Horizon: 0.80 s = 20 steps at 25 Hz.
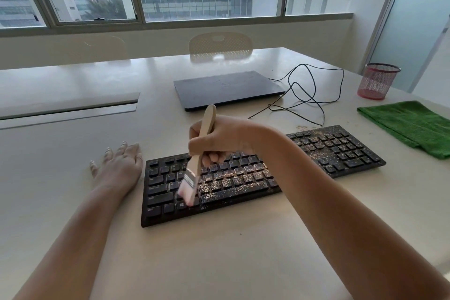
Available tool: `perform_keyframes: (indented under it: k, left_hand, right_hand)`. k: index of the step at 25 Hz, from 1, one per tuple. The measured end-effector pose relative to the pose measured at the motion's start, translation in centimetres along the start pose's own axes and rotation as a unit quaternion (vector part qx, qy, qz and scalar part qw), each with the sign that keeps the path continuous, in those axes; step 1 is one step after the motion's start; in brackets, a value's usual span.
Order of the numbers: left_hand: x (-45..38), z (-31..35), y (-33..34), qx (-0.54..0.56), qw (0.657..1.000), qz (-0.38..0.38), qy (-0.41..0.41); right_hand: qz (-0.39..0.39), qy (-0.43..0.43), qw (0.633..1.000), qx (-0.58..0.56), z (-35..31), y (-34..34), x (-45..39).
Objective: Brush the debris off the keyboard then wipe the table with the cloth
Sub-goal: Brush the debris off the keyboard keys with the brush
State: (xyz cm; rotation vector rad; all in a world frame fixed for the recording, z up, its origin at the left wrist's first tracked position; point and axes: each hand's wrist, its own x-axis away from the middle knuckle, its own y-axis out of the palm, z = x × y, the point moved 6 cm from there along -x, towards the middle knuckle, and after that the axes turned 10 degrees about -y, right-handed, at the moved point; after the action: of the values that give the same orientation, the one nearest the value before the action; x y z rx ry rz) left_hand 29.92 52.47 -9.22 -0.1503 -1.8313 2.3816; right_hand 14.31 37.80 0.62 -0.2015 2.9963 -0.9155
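A black keyboard (341,151) lies across the white table (219,251), its middle and right keys covered in pale crumbs; the left keys look clean. My right hand (219,139) grips a wooden-handled brush (194,165) whose blurred bristles touch the lower left keys near the space bar. My left hand (119,163) rests flat on the table, fingers spread, just left of the keyboard. A folded green cloth (411,124) lies at the right edge of the table, apart from both hands.
A shut dark laptop (226,90) sits behind the keyboard, with a tangled black cable (306,95) to its right. A red mesh cup (378,80) stands at the far right. A cable slot (68,111) runs along the table's left. A chair (220,46) stands beyond the table.
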Motion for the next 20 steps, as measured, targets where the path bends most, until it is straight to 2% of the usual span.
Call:
perform_keyframes:
  k: [2,4,5,7,9,11,14,17,20]
  left_hand:
    - [-0.1,0.0,0.0,-0.002,1.000,-0.001,0.002]
    - [-0.1,0.0,0.0,-0.004,1.000,-0.003,0.004]
    - [-0.1,0.0,0.0,-0.002,1.000,-0.003,0.003]
    - [0.0,0.1,-0.1,-0.002,1.000,0.001,0.000]
    - [-0.1,0.1,-0.2,-0.004,1.000,0.003,0.000]
    - [0.1,0.1,-0.3,-0.006,1.000,0.002,0.000]
    - [0.5,0.0,-0.4,-0.019,1.000,-0.001,0.007]
    - [0.4,0.1,-0.4,-0.016,1.000,0.001,0.011]
    - [0.1,0.1,-0.2,-0.008,1.000,-0.008,0.001]
  right_hand:
    - [0.006,-0.072,0.997,-0.018,-1.6,1.6,-0.1]
    - [0.023,-0.134,0.989,0.059,-2.6,3.6,-0.6]
    - [0.041,-0.146,0.982,0.112,-2.7,3.7,-0.8]
    - [0.079,-0.118,0.972,0.186,-2.1,2.3,-0.6]
    - [0.116,-0.098,0.966,0.209,-1.7,0.8,-0.3]
    - [0.157,-0.142,0.956,0.203,-2.3,0.8,-0.5]
    - [0.110,-0.190,0.963,0.157,-3.1,3.5,-1.1]
    - [0.046,-0.168,0.972,0.157,-2.3,3.4,-1.3]
    - [0.047,-0.147,0.970,0.188,-1.6,1.1,-0.9]
